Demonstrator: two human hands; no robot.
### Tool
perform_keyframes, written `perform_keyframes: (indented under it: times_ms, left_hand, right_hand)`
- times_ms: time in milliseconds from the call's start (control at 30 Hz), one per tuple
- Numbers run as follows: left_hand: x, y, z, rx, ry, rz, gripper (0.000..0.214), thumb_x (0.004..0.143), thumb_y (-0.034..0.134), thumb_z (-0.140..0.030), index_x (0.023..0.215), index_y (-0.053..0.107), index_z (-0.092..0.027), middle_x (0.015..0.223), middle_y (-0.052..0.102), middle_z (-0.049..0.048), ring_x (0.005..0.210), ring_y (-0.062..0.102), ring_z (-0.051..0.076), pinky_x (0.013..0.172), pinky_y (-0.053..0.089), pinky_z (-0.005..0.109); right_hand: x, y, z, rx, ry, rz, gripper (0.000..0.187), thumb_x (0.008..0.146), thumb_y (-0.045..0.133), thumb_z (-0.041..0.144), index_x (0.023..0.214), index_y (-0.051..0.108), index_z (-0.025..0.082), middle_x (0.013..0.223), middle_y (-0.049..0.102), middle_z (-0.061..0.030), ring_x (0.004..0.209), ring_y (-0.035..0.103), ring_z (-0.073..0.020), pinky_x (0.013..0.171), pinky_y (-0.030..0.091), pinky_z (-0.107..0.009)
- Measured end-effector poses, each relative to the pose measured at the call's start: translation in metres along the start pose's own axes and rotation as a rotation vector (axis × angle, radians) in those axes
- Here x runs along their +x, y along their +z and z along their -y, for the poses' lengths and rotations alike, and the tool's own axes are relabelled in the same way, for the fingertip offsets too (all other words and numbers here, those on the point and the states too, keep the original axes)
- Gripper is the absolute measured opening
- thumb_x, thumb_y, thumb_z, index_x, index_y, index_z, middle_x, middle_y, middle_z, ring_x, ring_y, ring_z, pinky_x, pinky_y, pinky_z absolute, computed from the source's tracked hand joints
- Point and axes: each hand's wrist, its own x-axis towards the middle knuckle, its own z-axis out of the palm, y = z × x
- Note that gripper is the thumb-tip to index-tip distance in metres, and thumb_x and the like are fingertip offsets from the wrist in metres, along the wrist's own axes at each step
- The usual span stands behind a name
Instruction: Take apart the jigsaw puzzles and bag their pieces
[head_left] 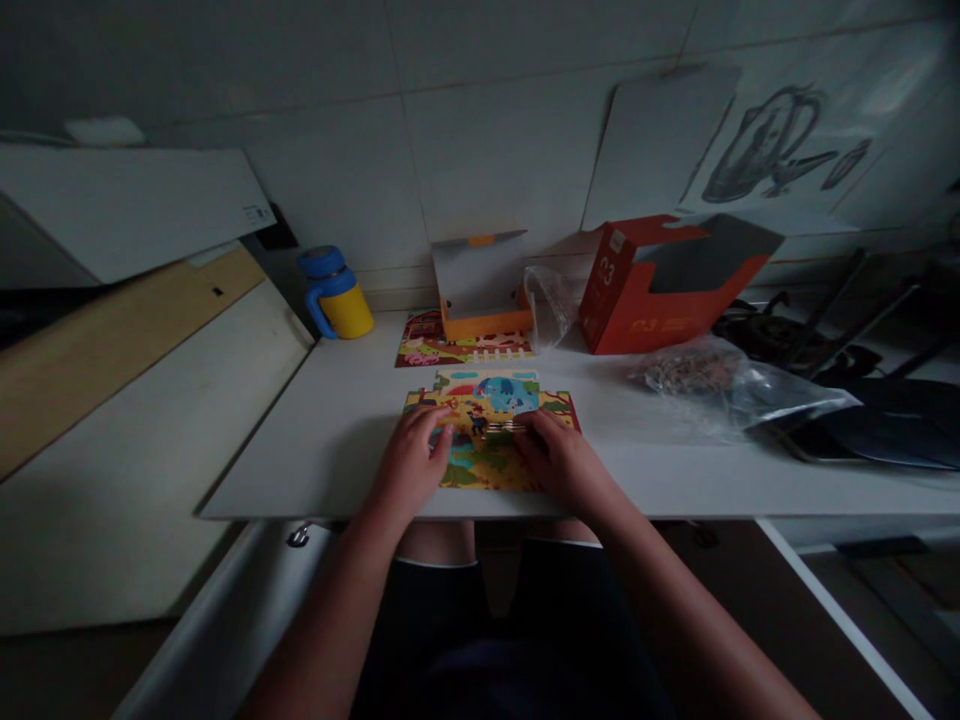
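Note:
A colourful jigsaw puzzle [491, 400] with a cartoon animal scene lies on the white table [330, 440] near its front edge. My left hand [411, 458] rests on the puzzle's left part, fingers curled down onto the pieces. My right hand [562, 460] lies on the right part, its fingers pressed on the pieces near the middle. Both hands touch the puzzle; whether either pinches a single piece is too small to tell. A second printed puzzle sheet [431, 345] lies just behind.
Behind the puzzle stand a small open orange box [484, 290], a large red-orange box [660, 285], and a blue and yellow mug [337, 295]. Plastic bags [720, 385] with small pieces lie right. Dark items [877, 420] fill the far right; boards [112, 350] lean left.

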Motion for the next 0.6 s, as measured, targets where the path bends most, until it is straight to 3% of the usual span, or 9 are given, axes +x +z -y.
perform_keyframes:
  times_ms: [133,233,333,600]
  left_hand:
    - [0.032,-0.016,0.055,0.274,0.028,0.111,0.031,0.108,0.043,-0.028,0.119,0.069,-0.015,0.124,0.07,0.0158,0.119,0.065,0.029,0.112,0.049,0.048]
    - [0.052,-0.017,0.081,0.369,0.041,0.212,0.032,0.102,0.062,-0.039,0.121,0.068,-0.014,0.124,0.067,0.0175,0.118,0.063,0.032,0.11,0.048,0.047]
    - [0.061,-0.013,0.089,0.377,0.047,0.261,0.046,0.09,0.077,-0.048,0.118,0.067,-0.014,0.122,0.064,0.0183,0.116,0.062,0.033,0.106,0.049,0.046]
    - [0.068,-0.004,0.099,0.303,0.035,0.246,0.051,0.076,0.089,-0.048,0.105,0.061,-0.018,0.114,0.063,0.0168,0.112,0.063,0.035,0.099,0.05,0.045]
  right_hand:
    - [0.001,0.0,0.0,-0.01,-0.006,0.016,0.016,0.105,0.055,0.024,0.117,0.066,0.023,0.117,0.074,-0.0101,0.106,0.07,-0.0258,0.092,0.054,-0.039]
    - [0.0,0.0,0.001,-0.026,0.01,0.013,0.017,0.105,0.054,0.023,0.117,0.065,0.023,0.118,0.074,-0.0105,0.107,0.07,-0.0261,0.093,0.054,-0.039]
    - [0.0,0.0,0.002,-0.035,0.011,0.023,0.017,0.105,0.053,0.024,0.117,0.065,0.023,0.119,0.074,-0.011,0.109,0.07,-0.0262,0.094,0.054,-0.039]
    - [0.0,0.001,0.0,-0.05,0.027,0.037,0.02,0.107,0.05,0.028,0.12,0.064,0.021,0.121,0.073,-0.013,0.112,0.07,-0.0276,0.096,0.053,-0.04]
